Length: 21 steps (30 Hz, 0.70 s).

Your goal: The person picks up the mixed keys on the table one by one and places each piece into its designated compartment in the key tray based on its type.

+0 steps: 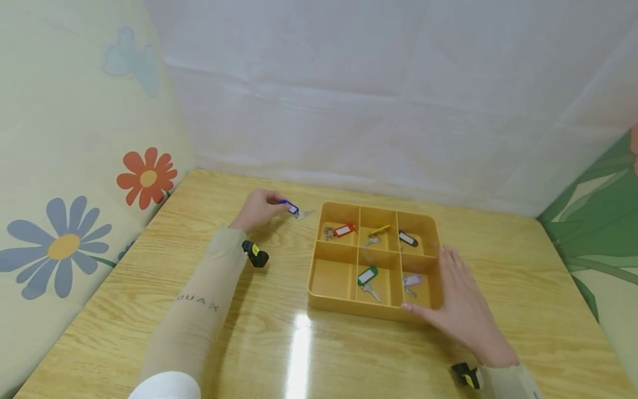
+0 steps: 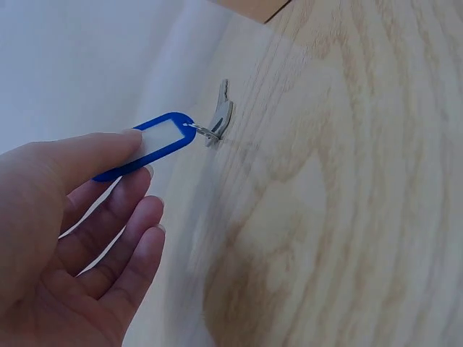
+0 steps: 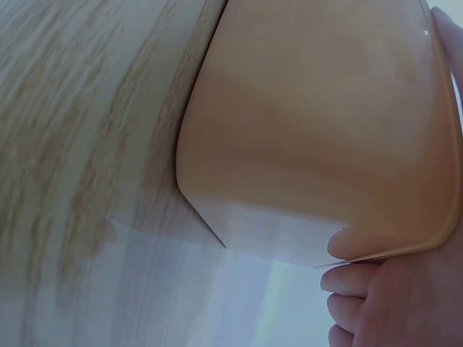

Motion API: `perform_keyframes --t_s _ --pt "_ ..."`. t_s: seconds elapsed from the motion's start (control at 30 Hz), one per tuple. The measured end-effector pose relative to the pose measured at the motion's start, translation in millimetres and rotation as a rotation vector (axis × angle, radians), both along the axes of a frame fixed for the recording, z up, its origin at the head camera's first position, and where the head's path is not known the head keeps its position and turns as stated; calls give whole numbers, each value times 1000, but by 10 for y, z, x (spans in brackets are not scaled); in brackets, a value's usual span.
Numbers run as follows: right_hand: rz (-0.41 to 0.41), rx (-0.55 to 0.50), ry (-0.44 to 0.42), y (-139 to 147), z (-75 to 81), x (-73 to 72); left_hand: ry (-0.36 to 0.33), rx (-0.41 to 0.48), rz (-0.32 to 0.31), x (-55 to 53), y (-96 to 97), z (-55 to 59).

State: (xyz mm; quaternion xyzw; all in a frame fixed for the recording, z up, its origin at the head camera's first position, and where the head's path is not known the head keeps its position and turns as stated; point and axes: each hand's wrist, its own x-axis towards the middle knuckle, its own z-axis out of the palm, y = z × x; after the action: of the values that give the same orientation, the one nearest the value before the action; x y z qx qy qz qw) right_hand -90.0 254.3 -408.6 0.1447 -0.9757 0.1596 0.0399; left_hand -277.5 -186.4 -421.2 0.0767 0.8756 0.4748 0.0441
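Between thumb and fingers, my left hand [image 1: 258, 210] pinches a blue key tag [image 2: 160, 137] with a white label. From its ring hangs a silver key [image 2: 222, 114], low over the wooden table left of the organizer box. My right hand [image 1: 466, 302] rests against the right side of the yellow organizer box [image 1: 319, 299], its fingers straight and its thumb at the front rim. Inside the box lie tagged keys: a red tag [image 1: 344, 230], a yellow tag [image 1: 380, 230], a black tag [image 1: 408, 239], a green tag [image 1: 367, 275] and a lilac tag [image 1: 412, 280].
The front left compartment [image 1: 333, 279] of the box holds no key. Wood-grain tabletop [image 1: 259, 343] surrounds the box. A white cloth [image 1: 349, 111] hangs behind the table, with flower-patterned panels [image 1: 65, 138] at both sides.
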Motion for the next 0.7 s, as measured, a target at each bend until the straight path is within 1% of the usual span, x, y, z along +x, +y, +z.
perform_keyframes --t_s 0.37,0.53,0.7 --pt "5 -5 14 4 -19 1 1 12 22 59 -7 -6" --pt "7 -3 13 5 -19 3 14 16 25 86 4 -5" --pt "3 -7 5 3 -13 0 -3 14 38 119 25 10"
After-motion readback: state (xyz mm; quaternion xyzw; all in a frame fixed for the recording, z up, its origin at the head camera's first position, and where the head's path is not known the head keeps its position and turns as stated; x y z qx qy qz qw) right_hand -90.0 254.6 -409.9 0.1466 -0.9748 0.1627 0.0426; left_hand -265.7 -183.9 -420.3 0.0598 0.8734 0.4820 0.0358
